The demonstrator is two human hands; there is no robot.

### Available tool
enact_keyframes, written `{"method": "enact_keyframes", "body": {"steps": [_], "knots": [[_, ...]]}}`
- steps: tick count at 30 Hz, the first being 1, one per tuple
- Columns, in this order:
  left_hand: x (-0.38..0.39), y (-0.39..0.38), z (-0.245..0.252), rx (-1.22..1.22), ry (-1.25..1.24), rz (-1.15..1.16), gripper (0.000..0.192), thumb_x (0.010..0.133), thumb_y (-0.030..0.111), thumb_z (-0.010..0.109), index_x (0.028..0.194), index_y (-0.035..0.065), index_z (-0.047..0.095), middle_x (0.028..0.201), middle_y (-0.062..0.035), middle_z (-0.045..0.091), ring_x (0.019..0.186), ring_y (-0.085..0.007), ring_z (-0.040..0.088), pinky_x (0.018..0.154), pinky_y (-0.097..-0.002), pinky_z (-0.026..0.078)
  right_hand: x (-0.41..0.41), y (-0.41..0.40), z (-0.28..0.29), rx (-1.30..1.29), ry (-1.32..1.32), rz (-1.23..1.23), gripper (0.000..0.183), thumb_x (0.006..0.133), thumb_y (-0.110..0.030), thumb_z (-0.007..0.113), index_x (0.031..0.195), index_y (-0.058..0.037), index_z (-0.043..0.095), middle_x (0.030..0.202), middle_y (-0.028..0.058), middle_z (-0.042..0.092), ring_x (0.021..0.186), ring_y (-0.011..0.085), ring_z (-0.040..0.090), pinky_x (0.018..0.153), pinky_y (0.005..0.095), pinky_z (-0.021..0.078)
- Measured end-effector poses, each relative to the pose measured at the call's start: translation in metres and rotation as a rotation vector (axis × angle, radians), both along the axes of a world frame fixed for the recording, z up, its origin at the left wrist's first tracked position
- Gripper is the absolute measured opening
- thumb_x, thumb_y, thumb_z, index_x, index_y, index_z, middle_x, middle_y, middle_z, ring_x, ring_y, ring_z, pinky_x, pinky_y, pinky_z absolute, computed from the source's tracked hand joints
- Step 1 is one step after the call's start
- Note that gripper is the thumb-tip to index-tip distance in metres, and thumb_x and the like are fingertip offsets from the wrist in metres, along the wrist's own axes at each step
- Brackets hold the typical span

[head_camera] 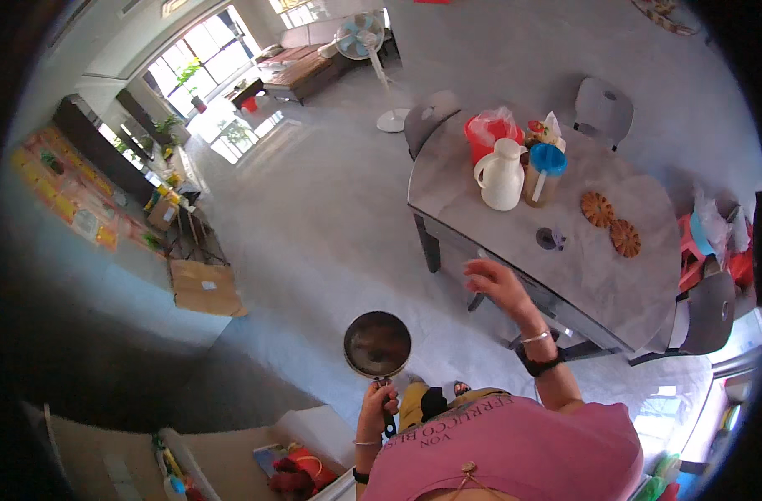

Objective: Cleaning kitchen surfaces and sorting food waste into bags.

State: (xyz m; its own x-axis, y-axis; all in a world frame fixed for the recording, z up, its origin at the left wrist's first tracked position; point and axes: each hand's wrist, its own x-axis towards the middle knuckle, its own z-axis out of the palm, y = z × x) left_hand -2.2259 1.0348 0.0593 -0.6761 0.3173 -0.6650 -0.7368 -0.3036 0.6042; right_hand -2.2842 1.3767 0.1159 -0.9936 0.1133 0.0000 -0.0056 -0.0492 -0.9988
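My left hand (378,401) is closed around the black handle of a frying pan (377,344), which I hold out over the floor. The pan's dark inside faces up. My right hand (495,285) is raised beside the near edge of the grey table (606,294), fingers apart and a little bent, with nothing in it. On the table stand a white jug (502,176), a clear pitcher with a blue lid (545,169) and a red bin with a plastic liner (481,141). Two round brown woven trivets (625,238) and a small dark round thing (547,238) lie nearer the front.
Grey chairs (605,106) surround the table. Beyond its left end stands a white pedestal fan (359,37). A cardboard box (206,288) is by the left wall. Open boxes holding colourful items (303,466) are at the bottom left. Red and pink stools (691,250) stand at the right.
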Motion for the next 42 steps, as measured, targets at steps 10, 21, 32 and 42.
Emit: {"method": "enact_keyframes", "body": {"steps": [10, 21, 32, 42], "knots": [[-0.215, -0.019, -0.017, 0.030, -0.016, -0.185, 0.016, 0.079, 0.008, 0.052, 0.088, 0.0102, 0.040, 0.064, 0.0016, 0.040, 0.047, -0.0048, 0.035, 0.041, -0.0185, 0.028, -0.214, -0.007, 0.025, -0.223, 0.054, -0.289, 0.026, 0.085, -0.006, 0.046, 0.110, 0.0001, 0.049, 0.104, 0.0085, 0.054, 0.088, 0.0156, 0.056, 0.079, 0.0283, 0.0471], [-0.439, 0.031, -0.021, 0.124, 0.105, -0.600, 0.017, 0.078, 0.008, 0.052, 0.087, 0.0118, 0.039, 0.064, 0.0009, 0.041, 0.045, -0.0063, 0.035, 0.040, -0.0209, 0.028, -0.338, 0.123, -0.029, 0.579, -0.161, -0.972, 0.029, 0.076, -0.009, 0.054, 0.103, 0.0016, 0.052, 0.091, 0.0112, 0.056, 0.084, 0.0199, 0.055, 0.073, 0.0293, 0.0441], [-0.552, 0.148, 0.015, -0.008, 0.066, -0.755, 0.018, 0.078, 0.008, 0.051, 0.093, 0.0100, 0.041, 0.063, 0.0006, 0.040, 0.046, -0.0062, 0.036, 0.041, -0.0209, 0.029, -0.433, 0.278, -0.126, 0.805, -0.542, -1.392, 0.023, 0.073, -0.010, 0.046, 0.085, 0.0051, 0.059, 0.089, 0.0241, 0.059, 0.086, 0.0340, 0.058, 0.072, 0.0376, 0.0470], [-0.621, 0.205, 0.009, 0.053, 0.025, -0.841, 0.023, 0.078, 0.010, 0.051, 0.098, 0.0070, 0.040, 0.063, 0.0005, 0.038, 0.049, -0.0062, 0.033, 0.044, -0.0212, 0.027, -0.449, 0.340, -0.220, 0.960, -0.940, -0.991, 0.026, 0.081, -0.019, 0.045, 0.092, -0.0048, 0.063, 0.096, 0.0163, 0.061, 0.088, 0.0313, 0.060, 0.074, 0.0405, 0.0485]]}}
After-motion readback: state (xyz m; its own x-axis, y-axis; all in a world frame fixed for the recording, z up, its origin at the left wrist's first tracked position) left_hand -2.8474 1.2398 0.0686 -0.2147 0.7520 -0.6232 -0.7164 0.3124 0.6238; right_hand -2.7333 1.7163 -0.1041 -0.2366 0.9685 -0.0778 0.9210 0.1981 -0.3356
